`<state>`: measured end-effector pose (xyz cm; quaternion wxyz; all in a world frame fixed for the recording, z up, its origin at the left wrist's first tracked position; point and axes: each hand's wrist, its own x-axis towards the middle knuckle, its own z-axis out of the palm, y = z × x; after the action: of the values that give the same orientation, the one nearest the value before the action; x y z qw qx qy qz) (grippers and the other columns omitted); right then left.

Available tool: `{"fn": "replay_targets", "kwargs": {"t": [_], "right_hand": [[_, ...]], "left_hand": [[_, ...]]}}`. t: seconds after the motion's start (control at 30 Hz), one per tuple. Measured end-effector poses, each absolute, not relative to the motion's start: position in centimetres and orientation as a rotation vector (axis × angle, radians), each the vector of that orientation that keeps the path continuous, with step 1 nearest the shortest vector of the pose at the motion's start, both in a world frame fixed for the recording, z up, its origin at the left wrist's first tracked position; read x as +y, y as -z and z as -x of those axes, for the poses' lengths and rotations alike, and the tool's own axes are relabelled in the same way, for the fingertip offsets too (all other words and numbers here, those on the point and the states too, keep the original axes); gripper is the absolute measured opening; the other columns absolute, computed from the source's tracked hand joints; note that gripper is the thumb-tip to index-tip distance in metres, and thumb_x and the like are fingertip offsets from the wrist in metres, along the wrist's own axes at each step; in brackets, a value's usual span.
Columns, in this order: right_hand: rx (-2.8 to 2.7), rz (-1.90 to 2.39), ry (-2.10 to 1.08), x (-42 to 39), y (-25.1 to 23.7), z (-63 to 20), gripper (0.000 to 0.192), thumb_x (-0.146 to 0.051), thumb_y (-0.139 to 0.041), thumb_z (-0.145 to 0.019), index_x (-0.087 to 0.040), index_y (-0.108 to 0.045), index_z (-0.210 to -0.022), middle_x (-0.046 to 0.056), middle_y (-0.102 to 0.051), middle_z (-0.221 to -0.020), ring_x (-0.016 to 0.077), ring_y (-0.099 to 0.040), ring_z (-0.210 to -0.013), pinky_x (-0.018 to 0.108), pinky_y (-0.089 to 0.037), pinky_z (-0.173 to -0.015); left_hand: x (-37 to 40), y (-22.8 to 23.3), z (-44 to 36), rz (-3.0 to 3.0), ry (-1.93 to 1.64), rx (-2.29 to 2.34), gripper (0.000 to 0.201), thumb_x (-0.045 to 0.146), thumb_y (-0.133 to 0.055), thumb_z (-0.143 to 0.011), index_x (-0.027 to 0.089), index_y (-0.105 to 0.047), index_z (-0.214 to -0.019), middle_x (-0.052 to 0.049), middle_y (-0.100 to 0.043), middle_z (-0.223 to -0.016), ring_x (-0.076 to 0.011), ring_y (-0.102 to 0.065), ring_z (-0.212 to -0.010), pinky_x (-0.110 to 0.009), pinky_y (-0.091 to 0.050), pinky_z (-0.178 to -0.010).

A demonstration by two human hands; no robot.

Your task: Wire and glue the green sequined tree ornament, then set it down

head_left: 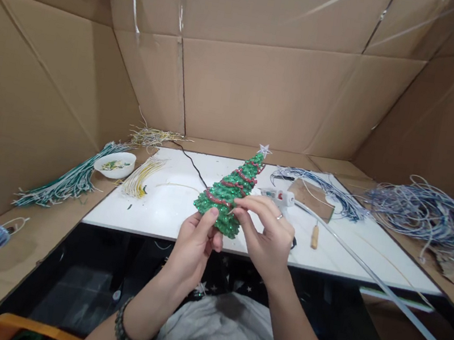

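one green tree (229, 193) over the near edge of the white table (168, 212), long axis tilting w/ star toward 1 o'clock. left hand (193, 245) grips its base from 7 o'clock; right hand (270, 237), nearer the trim, pinches sth thin at the lower branches from 3 o'clock. one glue gun (278, 196) just behind at 1 o'clock, one white bowl (115, 164) at 10.

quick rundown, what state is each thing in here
left hand: gripping the base of the tree
right hand: fingertips pinching at the tree's side
green tree: held tilted, star on top
glue gun: lying on the white table
white bowl: upright, holding bits
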<state>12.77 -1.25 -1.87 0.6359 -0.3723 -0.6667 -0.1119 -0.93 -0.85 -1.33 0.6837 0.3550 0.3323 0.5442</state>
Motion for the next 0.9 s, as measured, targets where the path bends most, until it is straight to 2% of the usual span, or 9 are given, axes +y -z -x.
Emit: {"fn": "replay_targets", "kwargs": {"t": [0.1,0.2,0.4,0.53,0.67,0.8,0.9], "right_hand": [[-1.594,0.792,0.307,-1.6,2.1,-13.2,0.03,-0.011,-0.066,-0.096,-0.028,-0.066,-0.122,0.004,-0.076,-0.106,0.0189,-0.075,-0.095,0.038,-0.066,-0.087],[-1.669,0.763,0.481,-2.1,1.8,-13.4,0.032,-0.004,-0.062,-0.095,-0.03,-0.069,-0.111,0.001,-0.075,-0.1,0.0177,-0.073,-0.089,0.044,-0.063,-0.096],[-1.873,0.883,0.739,-3.2,-0.2,-13.1,0.023,-0.005,-0.058,-0.097,-0.023,-0.071,-0.103,0.005,-0.075,-0.089,0.0205,-0.067,-0.079,0.037,-0.058,-0.071],[-1.953,0.941,0.818,-3.3,-0.6,-13.5,0.022,-0.006,-0.054,-0.1,-0.02,-0.07,-0.096,0.004,-0.075,-0.086,0.0195,-0.064,-0.074,0.036,-0.054,-0.068],[-1.957,0.867,0.875,-2.8,-0.2,-13.8,0.018,-0.007,-0.056,-0.1,-0.019,-0.068,-0.094,0.003,-0.071,-0.079,0.0185,-0.062,-0.072,0.035,-0.053,-0.068],[-1.846,0.78,0.802,-2.5,1.0,-14.0,0.019,-0.004,-0.054,-0.097,-0.022,-0.062,-0.096,0.003,-0.068,-0.077,0.0182,-0.062,-0.074,0.034,-0.055,-0.069],[-1.727,0.839,0.533,-3.2,1.9,-14.4,0.023,-0.01,-0.045,-0.1,-0.025,-0.053,-0.085,0.002,-0.064,-0.076,0.0176,-0.061,-0.07,0.034,-0.054,-0.065]], "left_hand": [[-0.6,1.2,1.0,-0.776,-1.251,0.742,0.038,0.051,-0.095,-0.063,0.023,-0.07,-0.065,0.005,-0.046,-0.047,-0.0091,-0.037,-0.045,-0.024,-0.032,-0.046],[-0.6,1.0,1.1,-0.79,-1.273,0.737,0.035,0.049,-0.095,-0.063,0.023,-0.071,-0.067,0.005,-0.046,-0.048,-0.0092,-0.038,-0.046,-0.023,-0.033,-0.045],[-0.6,1.3,0.9,-0.796,-1.284,0.734,0.038,0.049,-0.095,-0.063,0.024,-0.067,-0.061,0.004,-0.046,-0.047,-0.0093,-0.039,-0.044,-0.023,-0.034,-0.044],[-0.5,1.3,0.9,-0.785,-1.277,0.745,0.039,0.049,-0.097,-0.059,0.024,-0.068,-0.062,0.005,-0.046,-0.047,-0.0096,-0.039,-0.044,-0.023,-0.033,-0.043],[-0.6,1.2,0.9,-0.798,-1.27,0.76,0.039,0.048,-0.095,-0.063,0.024,-0.065,-0.06,0.005,-0.045,-0.047,-0.0094,-0.039,-0.044,-0.023,-0.033,-0.044],[-0.7,1.1,1.1,-0.806,-1.25,0.764,0.038,0.048,-0.093,-0.068,0.023,-0.065,-0.06,0.004,-0.046,-0.048,-0.0091,-0.04,-0.046,-0.023,-0.035,-0.045],[-0.5,1.0,1.4,-0.781,-1.25,0.78,0.034,0.044,-0.09,-0.073,0.021,-0.066,-0.064,0.005,-0.046,-0.048,-0.0079,-0.04,-0.045,-0.021,-0.035,-0.044]]}}
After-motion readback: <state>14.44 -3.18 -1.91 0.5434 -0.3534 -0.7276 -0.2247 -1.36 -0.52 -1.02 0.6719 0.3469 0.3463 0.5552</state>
